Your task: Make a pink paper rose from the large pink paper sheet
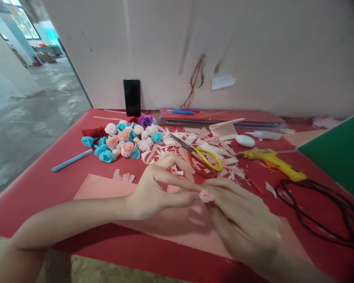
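Observation:
A small pink paper rose (206, 196) sits between my two hands, above a large pink paper sheet (165, 226). My left hand (162, 188) comes in from the left, its thumb and index finger pinching the flower's edge. From the right, my right hand (244, 216) closes its fingers on the flower's other side; its fingertips are partly hidden behind the bloom. Just beyond the hands lie scissors (199, 155) with one yellow and one red handle, on a heap of pink and white paper scraps (224, 157).
Finished paper flowers (126, 137) are piled at the left back, near a blue pen (72, 160). A black phone (132, 98) leans on the wall. At right lie a yellow glue gun (274, 161), its black cord (315, 212), a white oval object (245, 140) and a green board (339, 153).

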The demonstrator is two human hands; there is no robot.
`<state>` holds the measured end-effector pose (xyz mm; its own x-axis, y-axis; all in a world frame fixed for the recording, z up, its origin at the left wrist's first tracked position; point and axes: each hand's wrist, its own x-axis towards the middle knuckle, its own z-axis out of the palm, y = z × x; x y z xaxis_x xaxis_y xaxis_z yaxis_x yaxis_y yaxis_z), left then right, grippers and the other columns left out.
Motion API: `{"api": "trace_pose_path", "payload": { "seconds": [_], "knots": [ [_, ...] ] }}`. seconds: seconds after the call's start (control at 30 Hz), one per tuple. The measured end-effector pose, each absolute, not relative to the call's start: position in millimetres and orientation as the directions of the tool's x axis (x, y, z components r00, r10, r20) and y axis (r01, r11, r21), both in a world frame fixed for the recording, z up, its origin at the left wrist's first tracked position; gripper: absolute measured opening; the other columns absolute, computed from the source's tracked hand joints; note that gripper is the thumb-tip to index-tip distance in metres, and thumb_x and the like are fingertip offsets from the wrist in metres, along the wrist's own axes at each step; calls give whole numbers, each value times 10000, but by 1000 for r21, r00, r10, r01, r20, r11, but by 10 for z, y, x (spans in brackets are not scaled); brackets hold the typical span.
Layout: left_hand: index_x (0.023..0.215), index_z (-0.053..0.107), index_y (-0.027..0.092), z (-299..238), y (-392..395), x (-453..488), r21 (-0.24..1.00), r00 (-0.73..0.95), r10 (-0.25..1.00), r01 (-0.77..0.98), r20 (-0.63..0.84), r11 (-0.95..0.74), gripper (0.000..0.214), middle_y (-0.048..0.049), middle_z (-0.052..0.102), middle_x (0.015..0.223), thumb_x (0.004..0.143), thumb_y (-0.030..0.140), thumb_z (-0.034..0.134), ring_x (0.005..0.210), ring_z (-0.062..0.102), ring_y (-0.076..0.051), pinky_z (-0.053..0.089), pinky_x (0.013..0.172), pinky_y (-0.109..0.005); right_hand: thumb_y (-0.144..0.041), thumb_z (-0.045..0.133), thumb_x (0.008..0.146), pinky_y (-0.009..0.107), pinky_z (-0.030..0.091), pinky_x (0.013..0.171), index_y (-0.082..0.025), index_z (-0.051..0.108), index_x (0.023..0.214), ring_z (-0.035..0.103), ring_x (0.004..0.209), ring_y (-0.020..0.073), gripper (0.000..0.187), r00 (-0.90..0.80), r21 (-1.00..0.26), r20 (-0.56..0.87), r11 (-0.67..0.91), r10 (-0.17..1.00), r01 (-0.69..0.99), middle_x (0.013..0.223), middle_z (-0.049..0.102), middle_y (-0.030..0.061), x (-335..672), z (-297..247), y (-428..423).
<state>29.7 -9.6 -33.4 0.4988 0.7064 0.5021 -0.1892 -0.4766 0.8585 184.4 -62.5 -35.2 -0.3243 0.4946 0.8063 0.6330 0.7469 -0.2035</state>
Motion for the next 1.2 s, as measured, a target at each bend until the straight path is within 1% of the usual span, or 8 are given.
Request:
{"api": "trace_pose_path", "payload": {
  "seconds": [0.1,0.27,0.33,0.47,0.57,0.73,1.07,1.2],
  "knots": [
    [741,726,215,-329,-57,308,883,537,710,-171,456,-438,125,3,518,729,677,116,686,730,485,-100,428,745,-261,39,498,755,283,511,582,-207,580,855,574,648,157,279,-277,-287,790,729,547,622,663,627,9,1848,-389,-612],
    [787,698,187,-290,116,290,930,592,725,-129,351,-345,118,9,552,778,717,110,641,749,541,-84,483,745,-223,-76,504,798,224,494,508,-242,618,741,579,611,131,209,-110,-585,636,570,764,578,655,627,-10,1870,-323,-640],
    [842,674,175,-256,207,262,902,596,716,-34,363,-429,126,0,604,840,765,121,589,819,563,-87,478,794,-216,-166,510,812,204,478,451,-235,630,673,582,580,128,196,-24,-732,482,418,876,538,651,641,0,1887,-273,-646],
    [932,620,141,-215,372,173,712,646,635,197,422,-674,167,-26,655,919,803,99,522,861,591,-95,491,770,-208,-327,566,783,177,423,361,-213,641,637,578,572,135,199,41,-963,-21,-31,999,267,635,643,21,1915,-265,-580],
    [872,632,131,-306,428,62,550,694,577,304,431,-777,156,-32,662,852,796,75,508,819,594,-110,488,759,-238,-378,624,716,166,402,385,-186,626,617,530,520,99,216,-106,-949,-314,-313,944,26,599,628,9,1915,-384,-469],
    [852,657,147,-662,306,-164,390,768,515,372,380,-843,168,-51,634,786,821,135,493,749,547,-147,456,704,-300,-334,648,641,194,368,375,-127,608,561,505,367,78,226,-299,-870,-481,-490,824,50,506,632,35,1875,-661,-313],
    [992,609,193,-865,107,-231,214,804,500,453,321,-865,213,-49,622,940,875,244,437,891,484,-178,366,867,-385,-330,653,652,192,414,453,-114,623,575,554,434,79,232,-385,-817,-556,-569,736,94,534,668,50,1865,-783,-281],
    [924,629,225,-874,120,-244,194,813,485,444,322,-875,181,-20,632,958,866,267,463,914,479,-179,330,929,-413,-322,654,653,202,423,470,-117,620,574,555,440,84,223,-402,-816,-556,-570,728,95,526,667,52,1855,-778,-284]
  ]
}}
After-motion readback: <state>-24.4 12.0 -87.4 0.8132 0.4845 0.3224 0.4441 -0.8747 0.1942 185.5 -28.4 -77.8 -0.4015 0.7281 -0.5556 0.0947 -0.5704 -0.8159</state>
